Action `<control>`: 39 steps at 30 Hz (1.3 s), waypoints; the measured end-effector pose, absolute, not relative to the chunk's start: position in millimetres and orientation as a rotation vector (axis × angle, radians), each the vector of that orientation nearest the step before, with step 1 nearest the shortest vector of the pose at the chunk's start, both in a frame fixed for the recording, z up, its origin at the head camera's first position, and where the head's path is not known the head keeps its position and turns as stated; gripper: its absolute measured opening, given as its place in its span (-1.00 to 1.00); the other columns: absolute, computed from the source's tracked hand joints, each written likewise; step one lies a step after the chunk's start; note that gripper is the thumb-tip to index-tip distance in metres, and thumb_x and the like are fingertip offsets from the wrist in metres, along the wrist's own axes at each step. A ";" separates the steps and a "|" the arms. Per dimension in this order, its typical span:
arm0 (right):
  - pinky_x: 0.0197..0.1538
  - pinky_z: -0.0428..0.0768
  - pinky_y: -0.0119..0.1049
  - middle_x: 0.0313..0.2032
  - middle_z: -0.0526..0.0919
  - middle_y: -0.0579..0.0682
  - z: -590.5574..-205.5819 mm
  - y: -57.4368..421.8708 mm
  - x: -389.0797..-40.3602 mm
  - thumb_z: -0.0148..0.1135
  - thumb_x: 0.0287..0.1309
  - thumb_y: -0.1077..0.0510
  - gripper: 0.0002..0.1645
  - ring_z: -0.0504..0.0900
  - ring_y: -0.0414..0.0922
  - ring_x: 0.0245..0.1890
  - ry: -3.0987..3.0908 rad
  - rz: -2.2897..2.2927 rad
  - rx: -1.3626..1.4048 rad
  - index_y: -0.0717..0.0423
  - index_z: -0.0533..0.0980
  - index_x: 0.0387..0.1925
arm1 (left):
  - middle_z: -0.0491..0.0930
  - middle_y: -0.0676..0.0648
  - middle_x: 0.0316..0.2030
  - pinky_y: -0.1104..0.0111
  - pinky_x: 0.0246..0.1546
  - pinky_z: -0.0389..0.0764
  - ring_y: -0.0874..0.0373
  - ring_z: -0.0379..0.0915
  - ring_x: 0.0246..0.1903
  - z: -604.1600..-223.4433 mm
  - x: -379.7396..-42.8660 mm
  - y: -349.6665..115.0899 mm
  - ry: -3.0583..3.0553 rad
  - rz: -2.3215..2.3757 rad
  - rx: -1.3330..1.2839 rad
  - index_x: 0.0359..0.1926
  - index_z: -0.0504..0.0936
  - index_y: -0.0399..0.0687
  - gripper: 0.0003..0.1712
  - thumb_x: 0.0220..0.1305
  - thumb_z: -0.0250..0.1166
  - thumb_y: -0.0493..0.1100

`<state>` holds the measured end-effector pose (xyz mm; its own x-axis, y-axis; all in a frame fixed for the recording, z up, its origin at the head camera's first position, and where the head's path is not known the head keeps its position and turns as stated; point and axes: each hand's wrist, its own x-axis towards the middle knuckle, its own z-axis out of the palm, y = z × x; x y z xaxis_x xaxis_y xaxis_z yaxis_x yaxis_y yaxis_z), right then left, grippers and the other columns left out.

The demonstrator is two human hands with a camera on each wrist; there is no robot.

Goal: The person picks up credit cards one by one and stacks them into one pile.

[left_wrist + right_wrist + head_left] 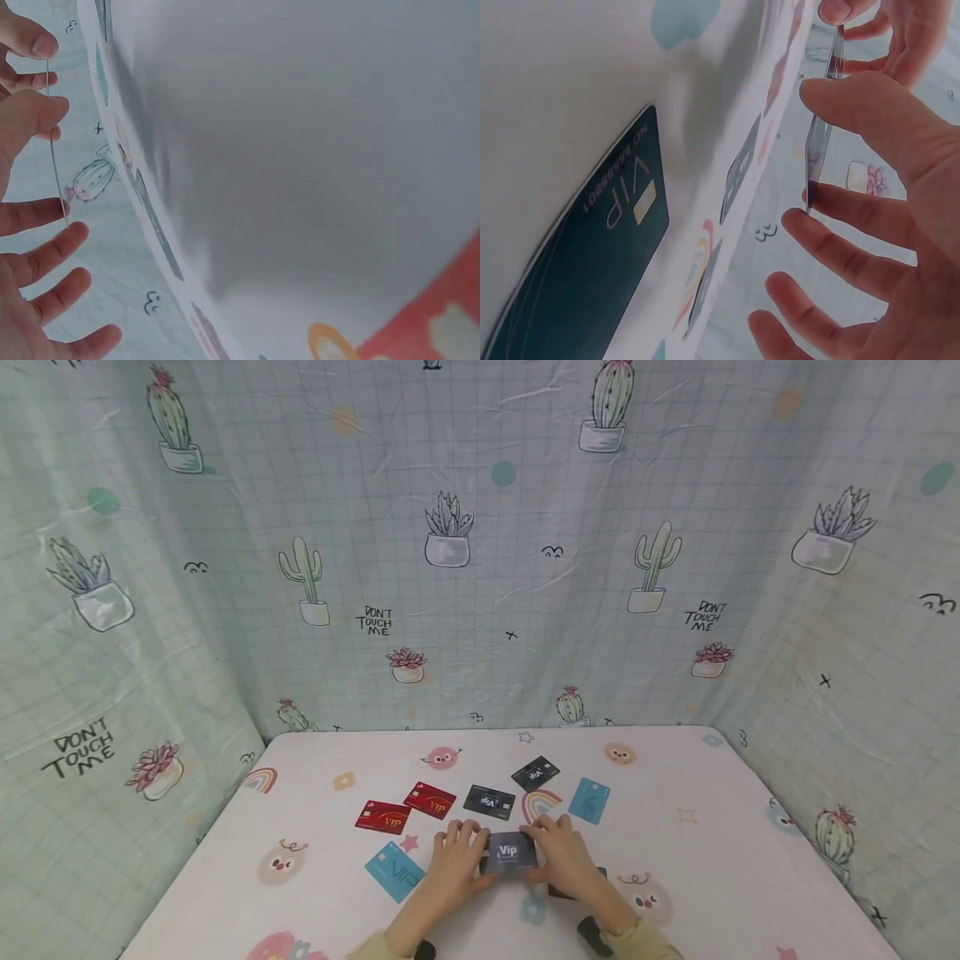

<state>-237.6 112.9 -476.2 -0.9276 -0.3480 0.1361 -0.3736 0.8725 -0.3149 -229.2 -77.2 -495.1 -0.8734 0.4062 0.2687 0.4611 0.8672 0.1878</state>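
Left grip (453, 860) and right grip (561, 857) pinched opposite ends of a gray Vip card (508, 852), which was held between them above the pale surface (720, 877). Left of the left grip lay a light-blue card (393, 869); beyond that grip, two red cards (430, 800). Two black cards (489, 802) lay ahead of both grips, another blue card (589, 800) beyond the right grip, and a dark VIP card (592, 247) beneath it.

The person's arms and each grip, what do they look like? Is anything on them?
The left grip and right grip are ordinary hands without gloves, and I see no rings. The left sleeve and right sleeve are pale yellowish green. A small black object shows at each wrist; I can't tell exactly what it is.
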 end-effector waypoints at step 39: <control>-0.17 0.37 0.02 -0.21 0.47 -0.02 -495.4 128.0 -267.9 0.44 -0.35 -0.04 -0.39 0.33 0.01 -0.16 -2.898 0.260 0.659 0.08 0.50 -0.16 | 0.54 -0.03 -0.13 -0.06 -0.05 0.39 -0.04 0.35 -0.03 -507.7 -263.1 -65.6 -2.752 -0.068 -0.758 -0.09 0.53 0.03 -0.45 -0.10 0.34 0.17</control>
